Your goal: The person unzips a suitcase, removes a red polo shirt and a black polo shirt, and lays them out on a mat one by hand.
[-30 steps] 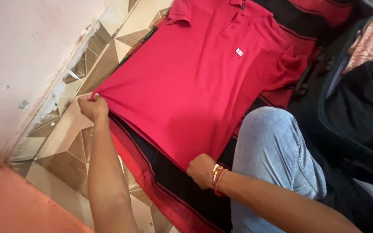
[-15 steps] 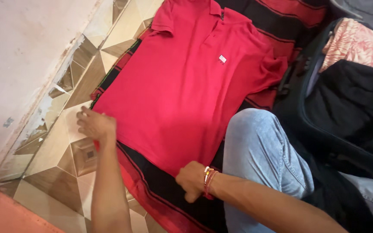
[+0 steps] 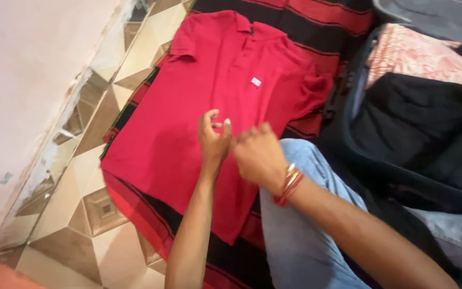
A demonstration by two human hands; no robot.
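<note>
A red polo shirt (image 3: 215,101) lies flat, front up, on a red and black striped cloth (image 3: 316,21) spread over the floor. My left hand (image 3: 213,136) hovers over the shirt's middle with fingers apart and nothing in it. My right hand (image 3: 258,155), with red and gold bangles at the wrist, is right beside it, almost touching. It is blurred, back up, with the fingers hidden from view. My knee in light blue jeans (image 3: 300,214) rests on the cloth at the shirt's right edge.
An open dark suitcase (image 3: 348,155) stands to the right, holding a black garment (image 3: 418,123) and a pink patterned cloth (image 3: 413,53). Patterned beige and brown floor tiles (image 3: 81,182) run along a pale wall (image 3: 22,80) on the left.
Both hands have let go of the shirt's bottom hem and moved up to its middle, coming together. The camera has shifted, so more of the suitcase shows.
</note>
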